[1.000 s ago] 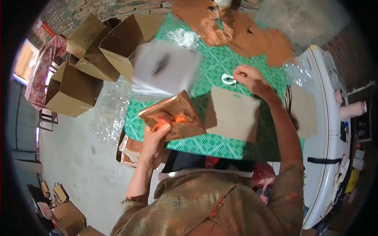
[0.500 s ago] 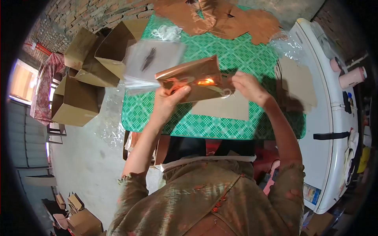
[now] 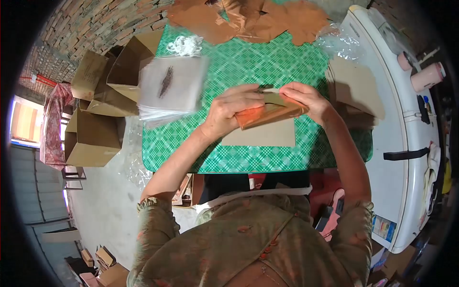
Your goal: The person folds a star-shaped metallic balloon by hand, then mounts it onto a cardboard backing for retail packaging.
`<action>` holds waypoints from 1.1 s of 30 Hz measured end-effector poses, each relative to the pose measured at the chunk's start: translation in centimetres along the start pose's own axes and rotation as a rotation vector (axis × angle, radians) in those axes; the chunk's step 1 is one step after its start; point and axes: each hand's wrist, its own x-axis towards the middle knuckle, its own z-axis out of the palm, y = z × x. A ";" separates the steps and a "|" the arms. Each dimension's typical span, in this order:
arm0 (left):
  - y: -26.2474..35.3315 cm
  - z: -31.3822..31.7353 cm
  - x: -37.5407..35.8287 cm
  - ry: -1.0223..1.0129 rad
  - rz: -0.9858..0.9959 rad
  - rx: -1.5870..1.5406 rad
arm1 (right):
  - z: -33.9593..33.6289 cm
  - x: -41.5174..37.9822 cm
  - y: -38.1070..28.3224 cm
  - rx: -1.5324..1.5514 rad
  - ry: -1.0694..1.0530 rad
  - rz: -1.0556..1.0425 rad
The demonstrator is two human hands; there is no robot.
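Observation:
Both my hands are on a shiny orange-brown folded packet [image 3: 275, 115] above the table. My left hand [image 3: 232, 109] lies over its left side, fingers closed along the top edge. My right hand [image 3: 310, 101] pinches the packet's upper right part, thumb toward the packet. Between the fingertips a pale strip and a small dark piece show, too small to name. Under the packet lies a flat beige card sheet [image 3: 260, 137]. The packet's upper part is hidden by my fingers.
A stack of clear plastic bags [image 3: 191, 91] bears a dark bundle [image 3: 166, 82]. Behind it are white strings [image 3: 185, 45]. Orange-brown sheets [image 3: 253, 21] cover the green table's [image 3: 224, 160] far end. Card sheets [image 3: 356, 88] lie right, beside a white fridge [image 3: 382, 158]. Cardboard boxes [image 3: 98, 136] stand left.
My left hand has moved right and over the top of the packet. The packet has tipped and turned, showing a narrower face. My right hand has moved closer and grips its right end.

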 end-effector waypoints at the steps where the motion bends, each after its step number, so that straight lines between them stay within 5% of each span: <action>1: -0.3 0.1 -0.1 -0.022 0.005 0.007 | 0.0 0.1 0.3 -0.017 0.008 -0.005; 12: -2.2 -1.1 -1.7 -0.248 0.064 0.130 | 1.2 -0.1 2.6 -0.169 0.105 -0.021; 22: -1.1 -5.9 -4.9 -0.176 -0.260 0.133 | 2.6 0.1 4.2 -0.131 0.232 -0.071; 33: 0.7 -2.3 -5.3 -0.128 -0.455 0.100 | 4.5 -1.3 1.9 -0.086 0.326 -0.080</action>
